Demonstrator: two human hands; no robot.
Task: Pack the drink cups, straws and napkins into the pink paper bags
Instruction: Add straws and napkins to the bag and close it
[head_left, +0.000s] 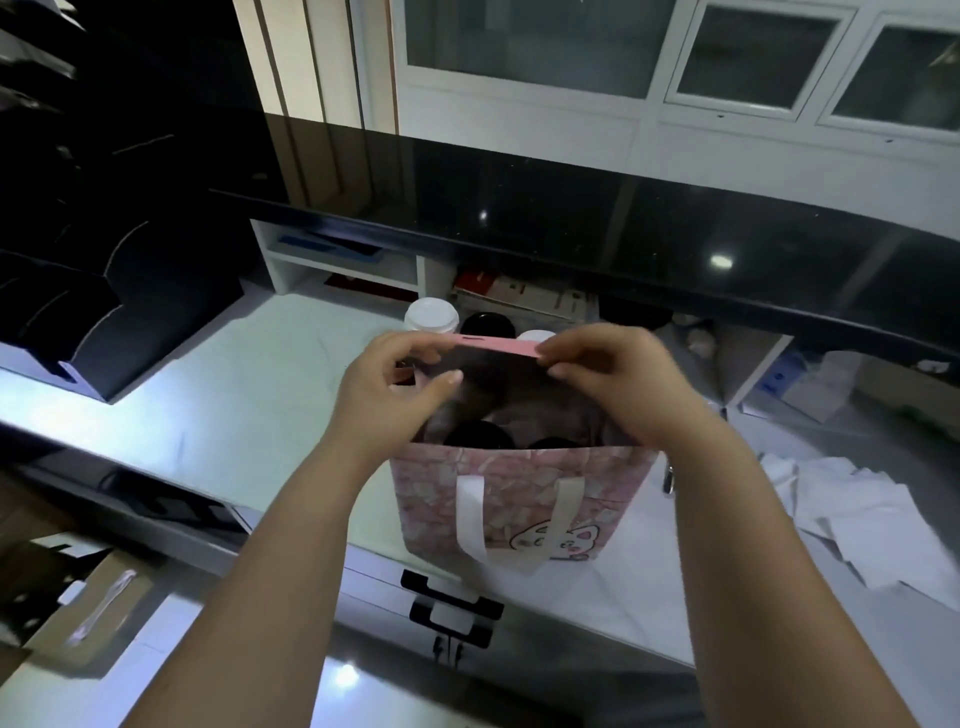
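1. The pink paper bag (519, 499) stands upright on the white counter (249, 395), mouth open. Its white ribbon handle (470, 514) hangs down the near face.
2. The left hand (395, 384) grips the left end of the bag's far rim (493, 344), with the fingers curled over the top and the thumb pressing from the near side.
3. The right hand (618, 379) pinches the right end of the same rim between fingertips and thumb.
4. Inside the bag, two black cup lids (478, 434) show just below the near edge.
5. Just behind the bag stand a white-lidded cup (431, 314), a black-lidded cup (485, 325) beside it, and a second white lid (535, 335) partly hidden by the rim.
6. To the right of the bag, white paper sheets (831, 514) lie loose and rumpled on the counter.
7. Beyond the bag, past the cups, runs a glossy black ledge (571, 208).
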